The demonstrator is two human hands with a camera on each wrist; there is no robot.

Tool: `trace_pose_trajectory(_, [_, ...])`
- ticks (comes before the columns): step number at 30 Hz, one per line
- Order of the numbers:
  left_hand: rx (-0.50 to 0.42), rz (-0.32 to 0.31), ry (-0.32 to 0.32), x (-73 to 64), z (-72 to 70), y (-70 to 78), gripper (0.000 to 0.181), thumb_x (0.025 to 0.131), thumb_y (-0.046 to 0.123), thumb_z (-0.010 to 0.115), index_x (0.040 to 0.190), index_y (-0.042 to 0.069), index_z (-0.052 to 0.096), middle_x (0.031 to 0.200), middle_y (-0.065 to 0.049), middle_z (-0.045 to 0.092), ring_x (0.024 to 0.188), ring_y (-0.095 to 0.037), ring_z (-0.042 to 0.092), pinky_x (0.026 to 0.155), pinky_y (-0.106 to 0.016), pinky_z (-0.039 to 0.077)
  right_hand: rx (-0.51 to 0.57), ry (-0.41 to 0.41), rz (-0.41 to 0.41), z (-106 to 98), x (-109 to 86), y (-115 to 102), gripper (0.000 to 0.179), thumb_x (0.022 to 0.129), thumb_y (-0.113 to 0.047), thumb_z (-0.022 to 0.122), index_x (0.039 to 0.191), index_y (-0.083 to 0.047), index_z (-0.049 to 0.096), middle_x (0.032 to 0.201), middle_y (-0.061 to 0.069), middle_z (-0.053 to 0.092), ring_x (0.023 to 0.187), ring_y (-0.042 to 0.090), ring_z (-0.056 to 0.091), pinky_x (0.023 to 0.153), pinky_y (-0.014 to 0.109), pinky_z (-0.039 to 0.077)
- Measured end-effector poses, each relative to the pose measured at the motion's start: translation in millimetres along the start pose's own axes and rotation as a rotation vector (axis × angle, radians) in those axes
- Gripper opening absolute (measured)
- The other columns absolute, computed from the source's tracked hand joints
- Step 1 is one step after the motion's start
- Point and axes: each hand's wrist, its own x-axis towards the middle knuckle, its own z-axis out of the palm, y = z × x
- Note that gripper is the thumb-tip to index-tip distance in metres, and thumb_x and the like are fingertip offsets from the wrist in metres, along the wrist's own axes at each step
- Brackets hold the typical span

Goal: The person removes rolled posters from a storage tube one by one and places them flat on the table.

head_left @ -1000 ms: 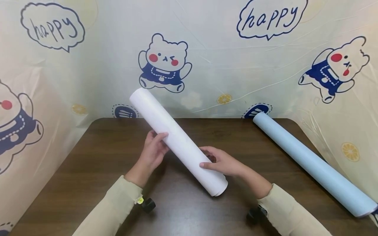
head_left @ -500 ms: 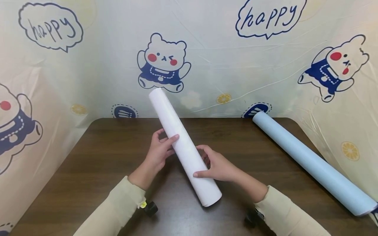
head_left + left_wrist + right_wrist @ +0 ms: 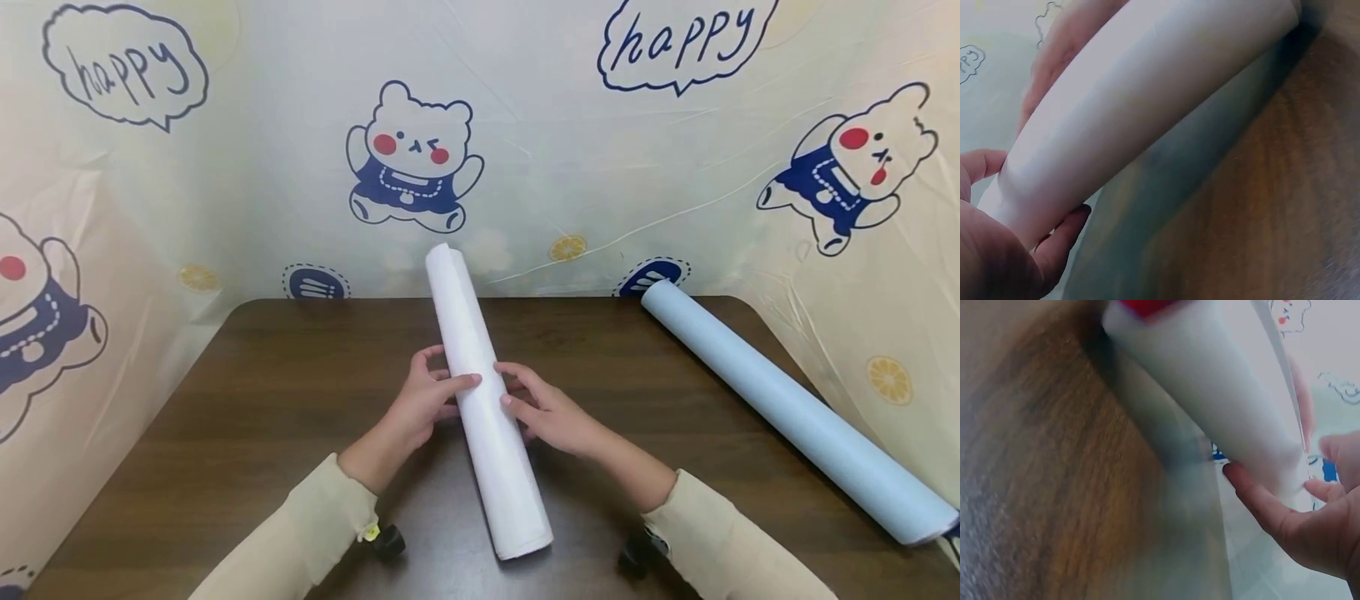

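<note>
A long white paper roll (image 3: 487, 408) runs almost straight away from me over the middle of the dark wood table (image 3: 262, 400), its far end raised toward the backdrop. My left hand (image 3: 438, 385) grips its left side, thumb on top and fingers underneath. My right hand (image 3: 528, 400) holds the right side at the same height, fingers curled against it. In the left wrist view the roll (image 3: 1147, 106) hangs above the wood, with the left hand (image 3: 997, 250) round it. In the right wrist view, the right hand (image 3: 1297, 519) cups the roll (image 3: 1229, 394) from below.
A light blue paper roll (image 3: 787, 408) lies diagonally along the table's right side, from the back edge to the near right corner. A plastic backdrop (image 3: 412, 158) printed with bears and "happy" bubbles closes off the back and both sides.
The white roll has swung from a diagonal to nearly straight ahead: far end went right, near end came left and closer. Both hands moved in toward each other at its middle.
</note>
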Motion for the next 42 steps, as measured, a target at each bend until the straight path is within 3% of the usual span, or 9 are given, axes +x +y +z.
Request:
trace_pose_trajectory(4, [0.021, 0.003, -0.049, -0.1, 8.1, -7.4, 0.076, 0.086, 0.010, 0.074, 0.143, 0.012, 0.024, 0.130, -0.021, 0.046, 0.107, -0.035, 0.059, 0.088, -0.049, 0.053, 0.093, 0.038, 0.047, -4.5, 3.2, 5.4, 0.058, 0.100, -0.019, 0.057, 0.151, -0.022, 0.030, 0.142, 0.020, 0.040, 0.114, 0.037, 0.056, 0.079, 0.046, 0.056])
trace_pose_trajectory(10, [0.143, 0.034, -0.057, 1.8, 17.1, -15.7, 0.058, 0.086, 0.013, 0.074, 0.133, 0.008, 0.039, 0.123, -0.017, 0.048, 0.105, -0.032, 0.056, 0.085, -0.044, 0.054, 0.118, 0.062, 0.095, -6.5, 3.7, 14.8, 0.067, 0.093, -0.015, 0.068, 0.150, -0.017, 0.033, 0.138, 0.022, 0.041, 0.103, 0.033, 0.060, 0.077, 0.044, 0.058])
trace_pose_trajectory(16, [0.335, 0.048, -0.072, 4.8, 19.6, -18.5, 0.060, 0.081, 0.027, 0.081, 0.126, 0.006, 0.047, 0.114, -0.014, 0.058, 0.094, -0.026, 0.060, 0.076, -0.039, 0.056, -0.016, 0.094, 0.053, -8.7, 1.7, 23.3, 0.068, 0.089, -0.019, 0.073, 0.148, -0.010, 0.040, 0.135, 0.024, 0.043, 0.101, 0.033, 0.060, 0.075, 0.042, 0.058])
trace_pose_trajectory(22, [0.430, 0.053, -0.070, 6.2, 24.9, -21.9, 0.073, 0.074, 0.030, 0.086, 0.127, 0.004, 0.042, 0.112, -0.017, 0.057, 0.087, -0.026, 0.063, 0.070, -0.038, 0.058, -0.217, 0.144, 0.003, -9.5, 1.2, 28.1, 0.061, 0.085, -0.023, 0.077, 0.141, -0.014, 0.053, 0.129, 0.019, 0.046, 0.103, 0.032, 0.060, 0.076, 0.038, 0.057])
trace_pose_trajectory(26, [0.422, 0.042, -0.086, 5.2, 24.6, -18.2, 0.065, 0.079, 0.023, 0.081, 0.128, 0.004, 0.043, 0.107, -0.017, 0.057, 0.083, -0.026, 0.064, 0.068, -0.039, 0.059, -0.303, 0.157, -0.010, -11.4, -2.0, 24.7, 0.060, 0.084, -0.024, 0.079, 0.138, -0.014, 0.056, 0.130, 0.017, 0.046, 0.107, 0.032, 0.059, 0.084, 0.042, 0.055])
trace_pose_trajectory(32, [0.273, 0.023, -0.132, 1.4, 6.7, -7.6, 0.047, 0.086, 0.012, 0.068, 0.128, 0.003, 0.051, 0.107, -0.017, 0.062, 0.085, -0.027, 0.068, 0.070, -0.041, 0.059, -0.384, 0.089, -0.004, -24.8, -10.1, 16.7, 0.055, 0.085, -0.022, 0.077, 0.136, -0.020, 0.059, 0.147, 0.017, 0.037, 0.125, 0.037, 0.046, 0.093, 0.050, 0.050])
trace_pose_trajectory(34, [0.247, 0.035, -0.144, 0.1, 0.0, -5.8, 0.045, 0.086, 0.009, 0.068, 0.129, 0.004, 0.053, 0.109, -0.016, 0.063, 0.087, -0.027, 0.068, 0.072, -0.040, 0.059, -0.486, 0.057, -0.062, -26.8, -13.3, 12.0, 0.046, 0.087, -0.020, 0.075, 0.131, -0.018, 0.064, 0.152, 0.015, 0.034, 0.130, 0.038, 0.042, 0.097, 0.051, 0.047])
trace_pose_trajectory(37, [0.252, 0.057, -0.152, -1.5, -6.8, -4.5, 0.047, 0.086, 0.006, 0.070, 0.131, 0.007, 0.055, 0.111, -0.014, 0.063, 0.090, -0.026, 0.069, 0.074, -0.039, 0.058, -0.671, -0.009, -0.222, -25.0, -14.8, 2.6, 0.031, 0.089, -0.015, 0.072, 0.120, -0.013, 0.069, 0.152, 0.012, 0.038, 0.134, 0.034, 0.040, 0.104, 0.049, 0.042])
trace_pose_trajectory(42, [0.299, 0.092, -0.164, -0.3, -9.3, -5.3, 0.049, 0.085, 0.003, 0.072, 0.131, 0.009, 0.056, 0.113, -0.013, 0.062, 0.091, -0.026, 0.068, 0.072, -0.039, 0.059, -0.938, -0.121, -0.424, -17.6, -8.4, -11.6, 0.021, 0.092, -0.019, 0.068, 0.111, -0.011, 0.067, 0.130, 0.008, 0.060, 0.123, 0.028, 0.050, 0.106, 0.045, 0.040])
